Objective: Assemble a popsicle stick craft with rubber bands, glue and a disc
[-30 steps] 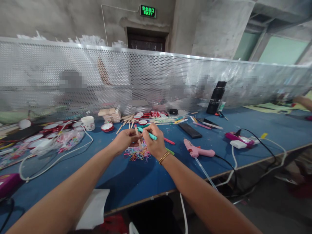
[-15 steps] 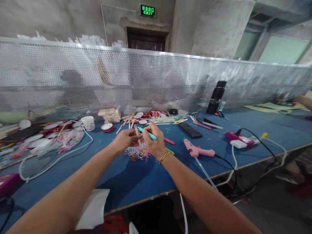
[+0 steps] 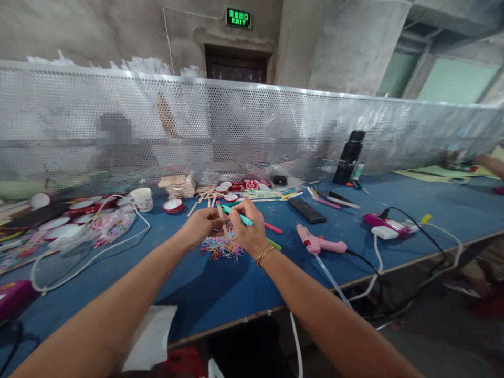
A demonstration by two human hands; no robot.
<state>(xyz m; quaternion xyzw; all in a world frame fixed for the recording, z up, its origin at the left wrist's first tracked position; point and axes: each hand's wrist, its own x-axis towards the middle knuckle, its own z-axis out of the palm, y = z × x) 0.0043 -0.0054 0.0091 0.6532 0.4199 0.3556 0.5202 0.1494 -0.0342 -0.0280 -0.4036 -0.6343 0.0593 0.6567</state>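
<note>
My left hand (image 3: 202,227) pinches a wooden craft stick (image 3: 225,229) that stands nearly upright and has a red upper end. In my right hand (image 3: 251,227) is a turquoise marker (image 3: 244,218), gripped like a pen, its front end close to the stick. Whether the tip touches the wood I cannot tell. Below both hands lies a tangled heap of colourful rubber bands (image 3: 223,247). A red marker (image 3: 273,227) rests just right of my right hand, and a green marker (image 3: 274,244) is partly hidden by that wrist.
To the right are a pink glue gun (image 3: 319,241), a black phone (image 3: 307,210), a black bottle (image 3: 349,157) and a purple power strip (image 3: 388,224) with cables. Bottle caps (image 3: 174,205), a paper cup (image 3: 142,199) and loose sticks (image 3: 207,194) line the back, before a perforated metal screen (image 3: 244,121).
</note>
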